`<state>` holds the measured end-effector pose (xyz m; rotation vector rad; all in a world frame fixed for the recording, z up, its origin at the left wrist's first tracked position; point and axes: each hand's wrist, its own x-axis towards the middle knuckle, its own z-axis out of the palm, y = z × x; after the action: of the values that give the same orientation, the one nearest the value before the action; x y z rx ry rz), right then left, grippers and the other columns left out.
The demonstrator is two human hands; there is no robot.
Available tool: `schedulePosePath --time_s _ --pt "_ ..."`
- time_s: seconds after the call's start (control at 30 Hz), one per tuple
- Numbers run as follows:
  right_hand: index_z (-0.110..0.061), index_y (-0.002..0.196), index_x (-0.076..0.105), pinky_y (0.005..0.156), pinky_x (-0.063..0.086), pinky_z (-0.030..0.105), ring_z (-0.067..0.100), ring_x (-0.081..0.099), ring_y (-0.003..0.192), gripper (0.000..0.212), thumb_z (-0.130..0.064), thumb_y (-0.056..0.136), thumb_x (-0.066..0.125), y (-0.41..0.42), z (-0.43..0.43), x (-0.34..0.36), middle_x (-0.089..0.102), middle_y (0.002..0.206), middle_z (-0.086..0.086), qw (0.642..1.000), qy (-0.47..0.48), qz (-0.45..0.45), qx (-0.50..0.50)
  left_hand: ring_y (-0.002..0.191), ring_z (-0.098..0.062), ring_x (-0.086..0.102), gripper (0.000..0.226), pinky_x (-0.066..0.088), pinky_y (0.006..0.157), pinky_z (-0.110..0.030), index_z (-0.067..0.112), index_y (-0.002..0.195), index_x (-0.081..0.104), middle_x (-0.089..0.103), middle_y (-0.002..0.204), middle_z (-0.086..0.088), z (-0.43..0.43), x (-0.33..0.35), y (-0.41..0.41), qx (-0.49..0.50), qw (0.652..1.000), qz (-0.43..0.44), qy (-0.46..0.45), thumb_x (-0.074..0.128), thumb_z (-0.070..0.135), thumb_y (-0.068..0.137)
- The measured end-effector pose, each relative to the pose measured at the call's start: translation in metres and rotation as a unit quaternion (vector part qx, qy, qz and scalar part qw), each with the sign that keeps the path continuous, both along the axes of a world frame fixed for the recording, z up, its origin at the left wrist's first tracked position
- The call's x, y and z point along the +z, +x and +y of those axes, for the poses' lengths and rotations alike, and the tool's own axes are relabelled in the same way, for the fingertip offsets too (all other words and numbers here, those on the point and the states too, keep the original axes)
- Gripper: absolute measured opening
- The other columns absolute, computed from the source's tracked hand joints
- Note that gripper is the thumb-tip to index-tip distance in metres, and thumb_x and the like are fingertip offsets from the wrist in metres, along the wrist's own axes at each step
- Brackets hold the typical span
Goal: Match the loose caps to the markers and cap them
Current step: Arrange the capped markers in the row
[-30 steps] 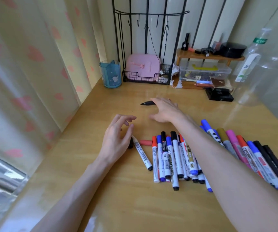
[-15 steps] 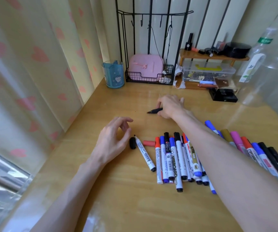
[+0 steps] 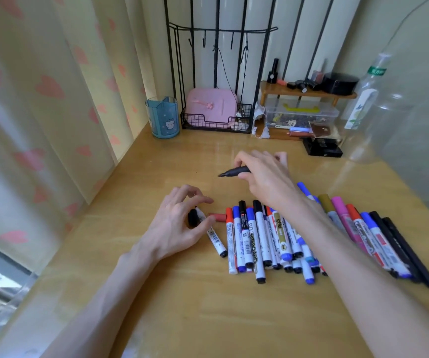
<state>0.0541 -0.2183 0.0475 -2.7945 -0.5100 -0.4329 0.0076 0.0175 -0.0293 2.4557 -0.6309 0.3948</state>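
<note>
The wooden desk [image 3: 208, 313] meets a heart-print curtain [image 3: 48, 104] along its left edge, and its back edge is lined with clutter. A wide bare stretch of wood lies between the person and the markers. A narrower free strip lies between the hands and the items at the back.

The right hand [image 3: 265, 177] grips an uncapped black marker [image 3: 235, 172] above the desk, tip pointing left. The left hand [image 3: 177, 226] curls its fingers and thumb about a loose black cap [image 3: 192, 218]; whether they actually pinch it I cannot tell. Just right of it lie a loose red cap [image 3: 217, 217] and a white marker [image 3: 215, 239] partly under the thumb. Beside them is a pile of capped whiteboard markers [image 3: 259, 236], and further right, past the forearm, a fanned row of coloured markers [image 3: 368, 231] near the desk's right edge.

At the back, a blue pen cup [image 3: 162, 117] with a divider shows no contents. A black wire basket [image 3: 216, 124] holds a pink case [image 3: 210, 104]. A clear plastic box [image 3: 301, 113] under a small wooden shelf [image 3: 309, 93] holds small dark bits. A clear bottle [image 3: 371, 107] stands at the right.
</note>
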Motion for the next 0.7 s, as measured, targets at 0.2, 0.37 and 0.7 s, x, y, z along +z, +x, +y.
schedulePosePath --time_s 0.2,0.37,0.7 --pt "-0.031 0.108 0.065 0.095 0.028 0.038 0.015 0.052 0.092 0.018 -0.023 0.093 0.07 -0.067 -0.044 -0.007 0.061 0.097 -0.012 0.997 0.031 -0.055 -0.042 0.12 -0.01 0.042 0.047 0.035 0.093 -0.033 0.034 0.108 0.076 0.054 0.115 0.016 -0.022 -0.005 0.002 0.028 0.998 0.032 0.034 0.052 0.065 0.083" --pt "-0.031 0.108 0.066 0.091 0.035 0.04 0.011 0.051 0.091 0.019 -0.024 0.093 0.073 -0.091 -0.053 -0.021 0.06 0.096 -0.015 0.993 0.074 -0.082 -0.051 0.113 -0.009 0.047 0.033 0.041 0.093 -0.039 0.034 0.096 0.072 0.058 0.105 0.018 -0.026 -0.008 0.005 0.014 0.999 0.038 -0.011 0.058 0.063 0.086" --pt "-0.032 0.105 0.07 0.086 0.035 0.041 0.013 0.054 0.097 0.017 -0.02 0.095 0.074 -0.101 -0.046 -0.034 0.062 0.098 -0.015 0.987 0.108 -0.119 -0.018 0.1 -0.01 0.069 0.021 0.05 0.09 -0.031 0.024 0.107 0.07 0.073 0.103 0.017 -0.025 0.013 -0.013 -0.062 0.979 0.062 -0.182 0.072 0.042 0.096"
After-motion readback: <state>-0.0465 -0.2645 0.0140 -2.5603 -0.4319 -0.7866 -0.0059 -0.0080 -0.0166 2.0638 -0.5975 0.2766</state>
